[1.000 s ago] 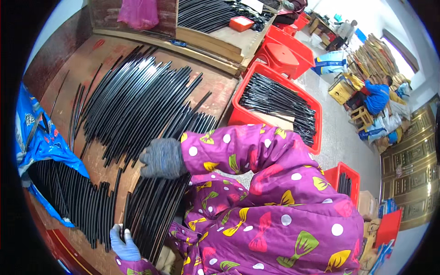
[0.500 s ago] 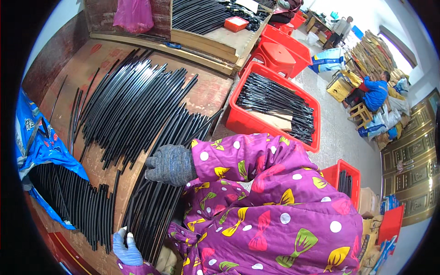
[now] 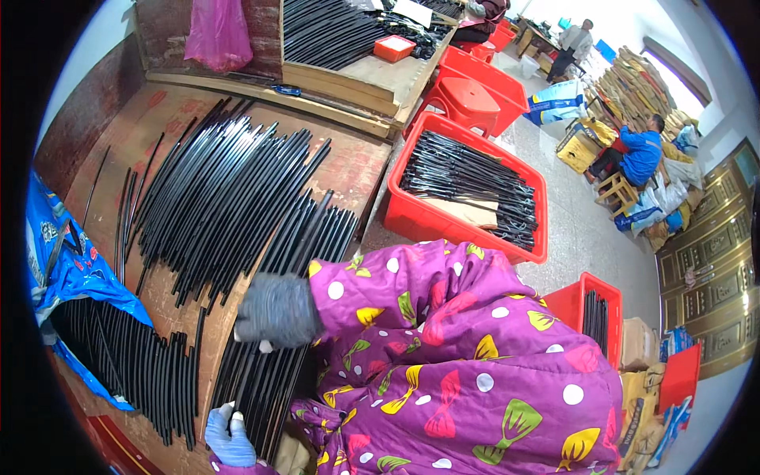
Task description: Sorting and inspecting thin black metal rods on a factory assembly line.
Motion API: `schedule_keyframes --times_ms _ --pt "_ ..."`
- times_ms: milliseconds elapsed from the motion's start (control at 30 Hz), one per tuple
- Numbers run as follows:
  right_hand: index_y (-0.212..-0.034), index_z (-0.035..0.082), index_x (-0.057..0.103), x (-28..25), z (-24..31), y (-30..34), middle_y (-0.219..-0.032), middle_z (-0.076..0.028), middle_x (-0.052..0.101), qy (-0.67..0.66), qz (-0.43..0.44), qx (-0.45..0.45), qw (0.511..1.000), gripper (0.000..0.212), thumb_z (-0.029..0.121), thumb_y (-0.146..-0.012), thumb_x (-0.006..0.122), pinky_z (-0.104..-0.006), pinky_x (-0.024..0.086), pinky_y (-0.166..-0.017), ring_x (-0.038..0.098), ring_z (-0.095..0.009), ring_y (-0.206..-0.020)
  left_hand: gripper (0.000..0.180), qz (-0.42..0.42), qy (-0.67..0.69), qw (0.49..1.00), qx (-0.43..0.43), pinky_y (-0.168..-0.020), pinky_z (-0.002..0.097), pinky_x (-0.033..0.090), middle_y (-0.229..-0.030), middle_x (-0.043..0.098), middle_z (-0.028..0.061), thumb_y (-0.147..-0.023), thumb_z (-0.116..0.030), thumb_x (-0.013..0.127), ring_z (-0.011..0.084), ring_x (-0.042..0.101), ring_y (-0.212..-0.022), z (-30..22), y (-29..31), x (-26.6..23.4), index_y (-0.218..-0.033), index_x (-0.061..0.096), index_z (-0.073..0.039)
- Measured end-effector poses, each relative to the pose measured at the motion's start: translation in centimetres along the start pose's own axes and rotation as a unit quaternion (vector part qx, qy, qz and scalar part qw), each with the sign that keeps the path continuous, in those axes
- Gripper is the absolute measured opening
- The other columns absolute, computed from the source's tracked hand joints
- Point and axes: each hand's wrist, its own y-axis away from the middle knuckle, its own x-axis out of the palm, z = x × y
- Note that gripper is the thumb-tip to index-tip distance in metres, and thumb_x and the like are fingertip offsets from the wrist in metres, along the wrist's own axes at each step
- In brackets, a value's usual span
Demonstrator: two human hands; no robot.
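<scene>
A long bundle of thin black rods [image 3: 273, 380] lies lengthwise before me, running under my right hand [image 3: 277, 311]. That hand wears a dark grey knit glove and is smeared by motion; its thumb tip is bare and its fingers are not clear. At the bundle's near end is my left hand [image 3: 229, 439], in a pale blue glove with bare fingertips. Its thumb and finger are closed at the end of a black rod. Farther off lies a wide spread of black rods [image 3: 222, 198]. More short-looking rods [image 3: 162, 380] stick out of a blue plastic bag [image 3: 87, 261] on the left.
A wooden ledge [image 3: 332, 99] closes off the far side of the brown worktable [image 3: 352, 170]. Red bins [image 3: 396, 214] with black parts stand to the right, beside a red stool [image 3: 469, 96]. A person in blue [image 3: 640, 157] sits farther back; another stands beyond.
My right hand has come a little nearer to my left hand. A rod that slanted out past its wrist no longer shows there. My left hand stays at the rod ends.
</scene>
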Motion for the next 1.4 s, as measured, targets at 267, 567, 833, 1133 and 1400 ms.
schedule_keyframes --times_ms 267,567,833,1133,1400 --pt "-0.102 0.006 0.055 -3.5 -6.8 6.8 -0.081 -0.013 0.056 0.096 -0.292 0.232 0.923 0.041 0.038 -0.076 0.058 -0.0423 0.042 -0.068 0.054 -0.03 -0.077 0.018 -0.059 0.039 0.997 -0.034 -0.071 0.0258 0.044 -0.088 0.058 0.0073 -0.076 0.002 0.053 0.0138 0.054 -0.079 3.4 1.3 -0.7 -0.093 0.059 0.003" --pt "-0.097 0.003 0.057 -3.0 -7.3 10.3 -0.086 -0.018 0.062 -0.193 -0.337 0.426 0.817 0.028 0.027 -0.083 0.053 -0.0352 0.047 -0.071 0.061 -0.03 -0.084 0.016 -0.04 0.06 0.997 0.023 -0.066 0.0239 0.043 -0.081 0.057 0.0052 -0.074 0.004 0.052 0.0119 0.052 -0.072 3.2 1.6 -0.6 -0.089 0.059 0.004" --pt "-0.088 0.003 0.057 0.1 -3.4 8.0 -0.066 -0.008 0.057 -0.275 -0.366 0.326 0.827 0.022 0.024 -0.082 0.056 -0.0308 0.046 -0.06 0.059 -0.016 -0.066 0.018 -0.073 0.044 0.996 -0.006 -0.066 0.0226 0.041 -0.081 0.056 0.0032 -0.075 0.004 0.051 0.0099 0.051 -0.072 0.9 1.4 0.2 -0.091 0.059 0.003" --pt "-0.083 0.003 0.055 -1.8 -5.6 7.9 -0.054 -0.002 0.051 -0.47 -0.412 0.419 0.658 0.022 0.025 -0.083 0.057 -0.0229 0.039 -0.04 0.05 -0.009 -0.043 0.017 -0.062 0.052 0.996 -0.029 -0.068 0.0232 0.042 -0.081 0.057 0.0032 -0.075 0.002 0.052 0.0103 0.051 -0.073 1.1 2.2 -0.6 -0.091 0.06 0.002" --pt "-0.085 0.003 0.053 -0.8 -6.6 8.5 -0.057 -0.006 0.054 -0.608 -0.406 0.351 0.585 0.014 0.015 -0.079 0.058 -0.0257 0.041 -0.04 0.053 -0.016 -0.043 0.018 -0.064 0.032 0.997 -0.018 -0.07 0.0243 0.042 -0.081 0.057 0.0039 -0.074 0.003 0.052 0.0119 0.052 -0.075 0.6 2.5 -0.7 -0.089 0.061 0.003"
